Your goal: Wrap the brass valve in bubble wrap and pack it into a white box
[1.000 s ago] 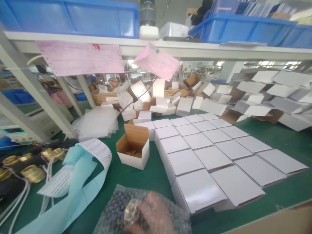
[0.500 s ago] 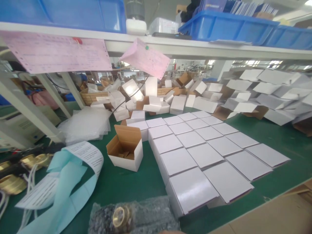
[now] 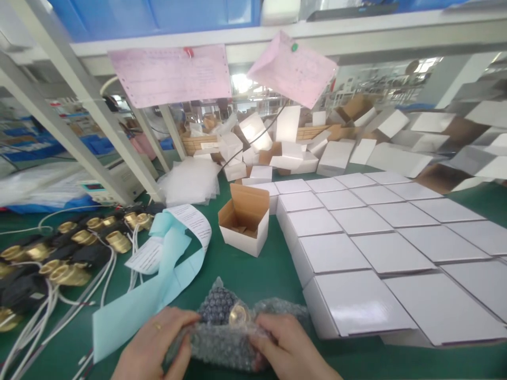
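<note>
A bubble-wrap sheet (image 3: 222, 343) lies at the near edge of the green table, around a brass-ended valve (image 3: 238, 315) whose round brass end and dark body show. My left hand (image 3: 158, 340) is closed on the wrap's left side, thumb and fingers pinching it. On the right side my right hand (image 3: 287, 340) grips the wrap close to the brass end. Just beyond them stands an open white box (image 3: 243, 237) with a brown inside and its lid raised. A strip of blue-backed printed labels (image 3: 170, 269) curls left of the box.
Rows of shut white boxes (image 3: 356, 253) cover the right. Several valves with brass fittings (image 3: 71, 274) and white cables lie left. Clear plastic bags (image 3: 190, 182) and a heap of open white boxes (image 3: 293, 148) are behind. A shelf beam (image 3: 376, 39) with pinned pink papers (image 3: 170, 76) crosses above.
The view has swung left and down, showing more valves. Both hands have come into view on the bubble wrap, and its near part is now folded up in front of the brass end.
</note>
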Tool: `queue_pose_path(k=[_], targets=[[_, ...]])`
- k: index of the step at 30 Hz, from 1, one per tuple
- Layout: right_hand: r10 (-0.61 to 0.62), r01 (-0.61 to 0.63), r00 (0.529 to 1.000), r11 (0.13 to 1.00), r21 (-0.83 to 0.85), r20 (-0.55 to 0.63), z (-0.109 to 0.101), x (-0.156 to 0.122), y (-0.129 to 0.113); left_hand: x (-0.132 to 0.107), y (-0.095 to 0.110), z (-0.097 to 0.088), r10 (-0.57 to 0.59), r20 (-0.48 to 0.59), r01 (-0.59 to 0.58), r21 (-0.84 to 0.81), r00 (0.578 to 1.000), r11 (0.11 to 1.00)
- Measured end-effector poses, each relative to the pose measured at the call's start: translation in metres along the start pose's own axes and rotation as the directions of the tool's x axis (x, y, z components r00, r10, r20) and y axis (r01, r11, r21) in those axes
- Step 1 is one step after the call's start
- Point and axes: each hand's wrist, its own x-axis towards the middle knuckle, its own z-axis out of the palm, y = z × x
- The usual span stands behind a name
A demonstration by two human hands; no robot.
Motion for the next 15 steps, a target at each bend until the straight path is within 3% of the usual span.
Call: queue_pose_path(k=[2,5,7,8,9,10,12,13,14,15], targets=[[-0.012,0.012,0.999,1.0,-0.005,0.033,0.003,0.001,-0.003,0.003,0.003,0.005,0.069,0.016,-0.071,0.114,0.997,0.991],[-0.093,0.096,0.995,0.993,-0.074,0.044,0.005,0.002,-0.001,0.01,0.013,0.022,0.103,0.211,-0.116,0.052,0.972,0.992],[-0.207,0.197,0.976,0.971,-0.132,-0.064,0.005,0.001,0.002,0.014,0.017,0.034,0.033,0.294,-0.019,-0.051,0.955,0.999],[-0.298,0.266,0.937,0.947,-0.179,-0.18,0.004,-0.001,0.004,0.015,0.017,0.039,-0.021,0.309,0.053,-0.095,0.951,0.994],[-0.396,0.328,0.859,0.912,-0.245,-0.324,0.004,-0.004,0.006,0.015,0.017,0.042,-0.078,0.308,0.125,-0.135,0.948,0.983],[-0.494,0.375,0.731,0.867,-0.327,-0.471,0.004,-0.008,0.008,0.015,0.015,0.044,-0.128,0.296,0.184,-0.17,0.947,0.968],[-0.641,0.395,0.411,0.766,-0.507,-0.648,0.007,-0.015,0.01,0.014,0.012,0.046,-0.199,0.25,0.26,-0.242,0.948,0.935],[-0.695,0.385,0.287,0.714,-0.585,-0.659,0.009,-0.018,0.011,0.013,0.01,0.045,-0.236,0.225,0.295,-0.282,0.945,0.913],[-0.739,0.378,0.22,0.666,-0.643,-0.637,0.012,-0.021,0.012,0.011,0.009,0.045,-0.28,0.211,0.337,-0.321,0.937,0.885],[-0.779,0.386,0.211,0.622,-0.682,-0.591,0.015,-0.021,0.013,0.008,0.008,0.045,-0.329,0.212,0.387,-0.358,0.92,0.85]])
